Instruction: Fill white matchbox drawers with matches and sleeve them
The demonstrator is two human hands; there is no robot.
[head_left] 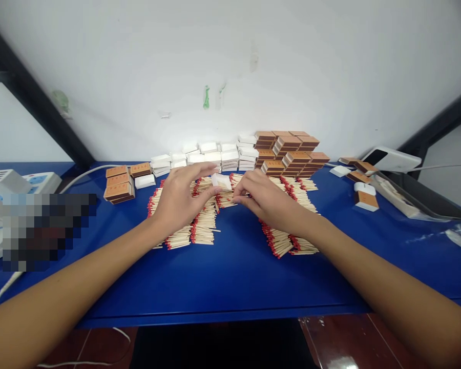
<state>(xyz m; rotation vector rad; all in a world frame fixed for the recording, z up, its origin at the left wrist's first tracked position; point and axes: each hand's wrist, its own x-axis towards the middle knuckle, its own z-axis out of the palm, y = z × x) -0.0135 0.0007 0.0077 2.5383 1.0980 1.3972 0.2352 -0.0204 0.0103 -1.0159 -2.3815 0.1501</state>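
My left hand (pixel 182 195) is closed on a small white matchbox tray (pixel 222 181), gripped between thumb and fingers above the table. Just right of the tray, my right hand (pixel 263 197) has its fingers curled into a pinch. Whatever its fingertips hold, if anything, I cannot make out. Red-tipped matches lie in piles under and around both hands, one pile (pixel 203 230) by the left wrist and another (pixel 278 238) below the right hand.
White matchbox trays (pixel 229 156) are stacked along the wall beside brown matchboxes (pixel 295 151). More brown matchboxes (pixel 119 184) stand at left, near a power strip (pixel 44 182). A white device (pixel 392 158) and loose boxes lie at right on the blue table (pixel 230 277).
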